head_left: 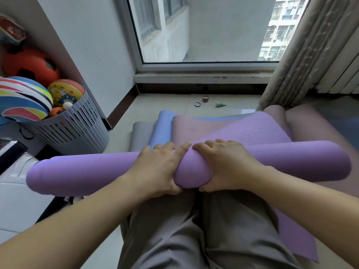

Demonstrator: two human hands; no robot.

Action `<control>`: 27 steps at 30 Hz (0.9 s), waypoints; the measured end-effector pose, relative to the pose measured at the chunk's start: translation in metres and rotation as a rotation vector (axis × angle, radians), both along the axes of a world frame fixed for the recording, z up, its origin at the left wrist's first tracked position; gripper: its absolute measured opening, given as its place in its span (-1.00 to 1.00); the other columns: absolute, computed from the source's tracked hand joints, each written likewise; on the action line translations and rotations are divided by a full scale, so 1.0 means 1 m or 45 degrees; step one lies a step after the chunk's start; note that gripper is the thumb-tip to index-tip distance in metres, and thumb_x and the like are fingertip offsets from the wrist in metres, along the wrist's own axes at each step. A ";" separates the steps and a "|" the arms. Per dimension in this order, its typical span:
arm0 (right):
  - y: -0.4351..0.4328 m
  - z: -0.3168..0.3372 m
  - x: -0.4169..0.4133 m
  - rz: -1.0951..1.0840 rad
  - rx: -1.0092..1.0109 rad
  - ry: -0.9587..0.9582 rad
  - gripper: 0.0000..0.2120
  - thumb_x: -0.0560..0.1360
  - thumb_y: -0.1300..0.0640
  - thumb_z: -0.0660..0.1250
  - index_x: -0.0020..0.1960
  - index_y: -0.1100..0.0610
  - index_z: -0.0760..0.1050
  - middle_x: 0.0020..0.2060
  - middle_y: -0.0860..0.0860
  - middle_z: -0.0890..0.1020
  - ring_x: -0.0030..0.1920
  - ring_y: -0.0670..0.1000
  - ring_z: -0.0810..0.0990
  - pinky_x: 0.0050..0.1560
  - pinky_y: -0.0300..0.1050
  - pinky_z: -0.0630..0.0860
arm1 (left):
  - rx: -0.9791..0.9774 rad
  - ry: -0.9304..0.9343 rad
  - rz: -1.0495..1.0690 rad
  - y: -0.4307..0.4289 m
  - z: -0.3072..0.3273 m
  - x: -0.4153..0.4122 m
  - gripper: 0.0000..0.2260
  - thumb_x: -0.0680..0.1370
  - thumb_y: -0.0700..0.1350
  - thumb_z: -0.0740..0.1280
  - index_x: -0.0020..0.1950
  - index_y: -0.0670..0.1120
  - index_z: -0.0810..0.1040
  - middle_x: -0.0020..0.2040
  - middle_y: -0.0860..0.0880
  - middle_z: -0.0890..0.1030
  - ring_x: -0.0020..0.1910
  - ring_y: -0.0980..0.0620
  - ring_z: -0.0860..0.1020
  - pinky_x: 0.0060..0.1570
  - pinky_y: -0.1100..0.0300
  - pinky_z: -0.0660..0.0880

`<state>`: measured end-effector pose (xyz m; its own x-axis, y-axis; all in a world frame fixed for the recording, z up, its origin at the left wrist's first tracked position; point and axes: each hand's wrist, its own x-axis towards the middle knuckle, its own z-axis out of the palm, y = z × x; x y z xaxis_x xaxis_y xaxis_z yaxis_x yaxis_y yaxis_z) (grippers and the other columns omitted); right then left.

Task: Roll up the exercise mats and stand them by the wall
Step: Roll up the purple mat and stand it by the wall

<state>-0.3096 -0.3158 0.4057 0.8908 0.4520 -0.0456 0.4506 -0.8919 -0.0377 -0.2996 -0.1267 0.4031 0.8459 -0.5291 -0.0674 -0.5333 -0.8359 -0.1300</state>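
The left hand [159, 167] and right hand [225, 166] sit side by side, almost touching at the fingertips, both wrapped over the middle of the purple exercise mat [87, 175]. On each, the fingers lie across the top of the roll and the thumb is tucked under its near side, so both are clamped on it. The mat is rolled into a long tube that lies crosswise, just above the person's grey trousers [194, 233], and sticks out well past both forearms. From the roll a textured purple sheet [246, 129] runs away towards the window.

Beyond the hands more mats lie flat on the tiled floor [155, 103], overlapping: a grey mat [138, 134] furthest left, a blue mat [163, 129] beside it, and a mauve mat [186, 127] partly over the blue one.

Further out on the floor, near the window [204, 30], are a small round lid [197, 104], a little jar [205, 98] and a green scrap [220, 104]. A curtain [310, 51] hangs at the right. To the left, against the wall, a slotted grey basket [77, 125] holds several balls, among them a striped ball [23, 98] and an orange-and-black ball [29, 63].
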 end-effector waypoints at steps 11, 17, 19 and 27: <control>-0.010 0.033 0.003 0.131 0.130 -0.235 -0.18 0.07 -0.45 0.30 0.24 -0.08 0.38 0.01 -0.09 0.60 -0.04 0.06 0.60 -0.12 -0.01 0.55 | 0.059 -0.244 -0.023 -0.003 0.061 -0.023 -0.20 0.35 0.30 0.29 0.47 0.09 0.02 0.21 -0.02 0.41 0.15 -0.09 0.47 0.11 0.04 0.34; 0.001 0.011 -0.006 0.163 0.032 0.341 -0.19 0.13 -0.39 0.45 0.28 -0.12 0.32 0.10 -0.17 0.57 0.06 -0.04 0.55 0.03 -0.06 0.49 | 0.026 0.287 -0.029 0.002 0.026 -0.025 -0.22 0.31 0.31 0.38 0.43 0.13 0.15 0.19 0.03 0.49 0.12 -0.04 0.51 0.04 0.09 0.45; 0.006 0.010 0.005 0.163 0.018 0.431 -0.18 0.10 -0.40 0.47 0.27 -0.11 0.34 0.06 -0.16 0.59 0.04 -0.02 0.55 0.04 -0.04 0.49 | -0.041 0.494 0.022 0.008 0.023 -0.012 -0.21 0.30 0.29 0.44 0.43 0.18 0.17 0.23 0.09 0.50 0.13 0.01 0.51 0.02 0.15 0.45; 0.009 0.005 -0.009 0.169 -0.233 0.174 -0.01 0.18 -0.35 0.45 0.43 0.02 0.11 0.21 -0.03 0.42 0.17 0.06 0.43 0.12 0.07 0.44 | -0.096 0.943 0.154 0.013 0.029 0.025 -0.28 0.30 0.28 0.48 0.38 0.25 0.25 0.16 0.21 0.49 0.08 0.13 0.49 0.04 0.20 0.46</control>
<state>-0.3191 -0.3064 0.4104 0.8044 0.5374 -0.2534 0.5657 -0.8231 0.0502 -0.2745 -0.1138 0.4323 0.6458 -0.4614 -0.6083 -0.3629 -0.8865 0.2871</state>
